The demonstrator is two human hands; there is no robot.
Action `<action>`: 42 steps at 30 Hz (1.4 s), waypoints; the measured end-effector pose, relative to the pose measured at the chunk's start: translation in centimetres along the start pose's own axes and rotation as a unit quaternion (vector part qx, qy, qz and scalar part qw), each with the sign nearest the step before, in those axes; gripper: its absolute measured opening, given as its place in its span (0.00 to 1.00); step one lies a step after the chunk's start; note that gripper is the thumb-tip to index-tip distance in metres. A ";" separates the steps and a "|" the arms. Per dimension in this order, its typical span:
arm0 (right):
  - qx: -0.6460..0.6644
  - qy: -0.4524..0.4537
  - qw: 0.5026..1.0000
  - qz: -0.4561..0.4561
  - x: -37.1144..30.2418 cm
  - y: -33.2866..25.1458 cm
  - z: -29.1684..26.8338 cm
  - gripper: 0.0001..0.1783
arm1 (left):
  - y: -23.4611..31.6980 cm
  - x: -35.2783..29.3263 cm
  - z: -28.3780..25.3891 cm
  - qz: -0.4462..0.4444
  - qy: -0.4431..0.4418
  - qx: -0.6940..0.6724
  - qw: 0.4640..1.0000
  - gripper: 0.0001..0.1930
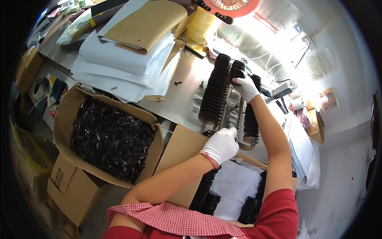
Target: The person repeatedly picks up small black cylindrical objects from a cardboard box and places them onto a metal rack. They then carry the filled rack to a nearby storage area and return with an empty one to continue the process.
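Note:
Both my hands wear white gloves. My left hand (221, 144) grips the near end of a long metal rack (229, 104) lying on the steel table (181, 99). My right hand (246, 87) holds the far end of the same rack. Rows of black round parts (215, 89) are stacked along the rack on its left, middle and right sides. Below my arms an open cardboard box (181, 147) holds more black parts and white sheets.
A big open carton full of small black parts (109, 137) stands to the left. Stacks of white and brown sheets (127, 51) cover the far table. Rolls of clear tape (203, 24) and a red fan (230, 6) stand behind. Smaller cartons (71, 187) sit on the floor.

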State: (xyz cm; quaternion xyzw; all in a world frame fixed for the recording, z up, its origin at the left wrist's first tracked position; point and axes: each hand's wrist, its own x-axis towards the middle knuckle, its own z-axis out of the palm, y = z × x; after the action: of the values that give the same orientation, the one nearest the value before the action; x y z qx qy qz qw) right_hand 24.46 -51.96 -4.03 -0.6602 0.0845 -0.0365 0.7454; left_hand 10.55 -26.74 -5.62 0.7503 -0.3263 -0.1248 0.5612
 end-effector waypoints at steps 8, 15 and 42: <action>-0.593 0.156 0.731 -0.297 -0.6 3.3 5.5 0.28 | 1.0 -1.0 -0.3 0.001 -0.036 0.136 0.990 0.06; -0.464 0.194 0.838 -0.212 -5.7 -2.6 6.9 0.23 | 1.7 0.7 -2.2 -0.212 -0.076 -0.393 0.892 0.21; -0.545 0.241 0.760 -0.261 5.4 3.6 3.5 0.23 | 1.0 -1.5 0.8 0.051 0.011 0.134 0.990 0.05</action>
State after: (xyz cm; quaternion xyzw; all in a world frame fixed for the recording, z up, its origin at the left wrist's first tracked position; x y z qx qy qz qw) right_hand 30.21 -48.96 -7.56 -0.9208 0.0917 -0.3353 0.1767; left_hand 8.64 -26.60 -5.19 0.8024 -0.3721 -0.0426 0.4646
